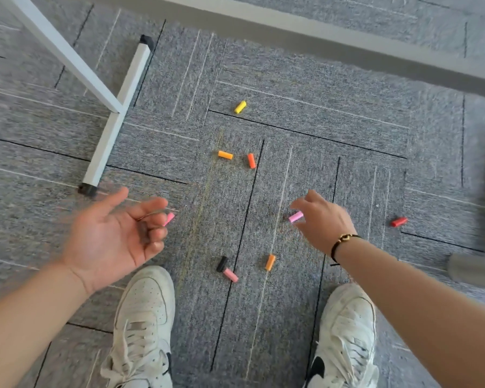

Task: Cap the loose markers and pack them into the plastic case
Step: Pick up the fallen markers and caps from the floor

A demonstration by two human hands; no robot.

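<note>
Several loose marker caps lie scattered on the grey carpet: a yellow cap (240,106), an orange cap (225,155), a red-orange cap (251,160), a red cap (399,222), a black cap (222,264), a pink cap (230,275) and another orange cap (270,262). My right hand (324,222) reaches down and pinches a light pink cap (295,217) at its fingertips. My left hand (118,233) is palm up with loosely curled fingers. A pink cap (169,219) shows at its fingertips; whether the hand holds it is unclear. No markers or plastic case are in view.
A white table leg with a floor bar (115,119) stands at the left. A grey edge (319,37) runs across the top. A grey chair base (476,270) is at the right. My two white sneakers (146,326) stand at the bottom.
</note>
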